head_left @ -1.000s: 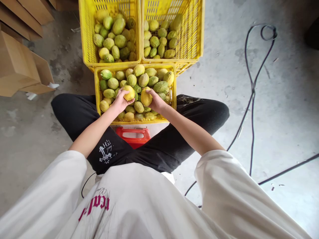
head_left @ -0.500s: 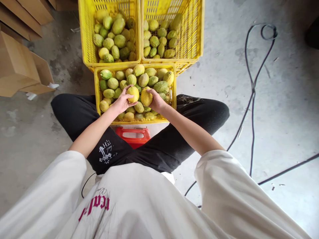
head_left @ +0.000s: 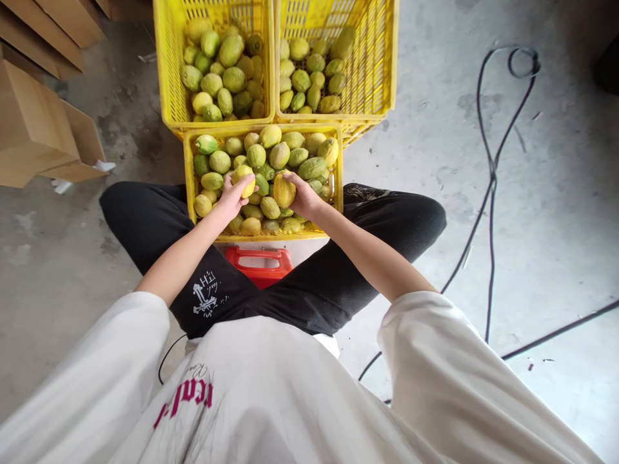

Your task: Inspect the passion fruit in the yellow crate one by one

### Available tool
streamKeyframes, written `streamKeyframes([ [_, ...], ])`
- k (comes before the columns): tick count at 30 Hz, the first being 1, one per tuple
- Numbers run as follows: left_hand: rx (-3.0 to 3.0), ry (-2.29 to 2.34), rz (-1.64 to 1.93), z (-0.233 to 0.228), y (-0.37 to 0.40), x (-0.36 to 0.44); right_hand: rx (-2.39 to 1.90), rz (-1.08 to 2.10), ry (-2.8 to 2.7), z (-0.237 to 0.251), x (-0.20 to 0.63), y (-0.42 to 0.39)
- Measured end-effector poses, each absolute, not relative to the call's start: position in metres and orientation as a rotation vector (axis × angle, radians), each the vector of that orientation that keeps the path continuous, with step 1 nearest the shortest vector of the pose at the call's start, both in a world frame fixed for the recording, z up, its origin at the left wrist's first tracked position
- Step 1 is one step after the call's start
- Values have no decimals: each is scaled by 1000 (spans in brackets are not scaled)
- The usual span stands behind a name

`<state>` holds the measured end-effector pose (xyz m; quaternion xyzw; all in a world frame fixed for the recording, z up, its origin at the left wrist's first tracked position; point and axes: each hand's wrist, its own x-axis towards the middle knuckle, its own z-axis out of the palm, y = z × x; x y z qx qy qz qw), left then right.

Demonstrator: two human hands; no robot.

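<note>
My left hand has its fingers curled around a yellow fruit, thumb on the near side, the fruit lifted just above the heap. My right hand grips a second yellow fruit from its right side, fingers wrapped over the top. This one is egg-shaped and stands with its long axis pointing away from me. The two fruits sit near each other, a small gap between them, with the left one a little farther from my body. Both hands are over the middle of the near yellow crate, which rests between my knees and is filled with green and yellow fruit. Beyond it stand two more crates side by side: the far left crate well filled, the far right crate holding less. The far left one lies straight ahead of my left hand, the other ahead of my right. A red stool shows under me, cardboard boxes lie to the left, and a black cable runs over the concrete floor.
</note>
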<state>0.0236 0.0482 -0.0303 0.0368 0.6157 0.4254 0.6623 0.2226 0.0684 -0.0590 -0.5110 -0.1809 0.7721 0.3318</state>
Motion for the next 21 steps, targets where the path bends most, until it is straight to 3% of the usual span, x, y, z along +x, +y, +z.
streamKeyframes([
  [15, 82, 1349, 1004, -35, 51, 26, -1316, 1992, -489, -70, 225, 72],
  [21, 139, 1380, 978, -36, 50, 26, -1363, 2041, -469, -53, 222, 69],
])
